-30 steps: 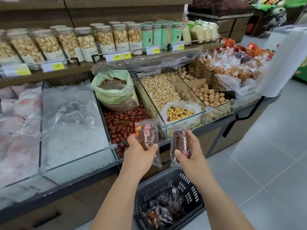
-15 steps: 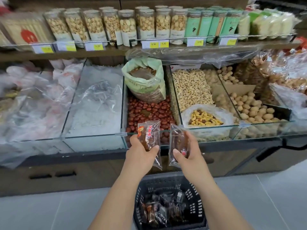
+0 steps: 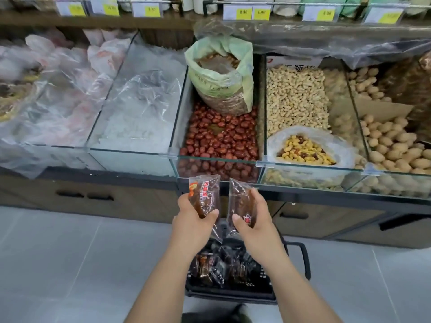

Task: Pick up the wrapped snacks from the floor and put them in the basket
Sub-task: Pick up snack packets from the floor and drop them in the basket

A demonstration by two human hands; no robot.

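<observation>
One wrapped snack (image 3: 203, 194) was pinched upright in the left grip (image 3: 193, 221) and a second snack (image 3: 240, 202) in the right grip (image 3: 253, 221), with the basket (image 3: 228, 294) lying directly beneath both and neither grip judged nearer.

Two held snacks (image 3: 204, 198) side by side — basket (image 3: 233, 293) below, bins (image 3: 219, 159) behind.

body | I saw the left forearm (image 3: 163, 280) and right forearm (image 3: 295, 282) bare right down to the frame's bottom edge | left hand (image 3: 193, 221) and right hand (image 3: 253, 221) were bare too | dark blurred patch (image 3: 233, 315) low between the arms was shoe or clothing, I could not tell which
</observation>
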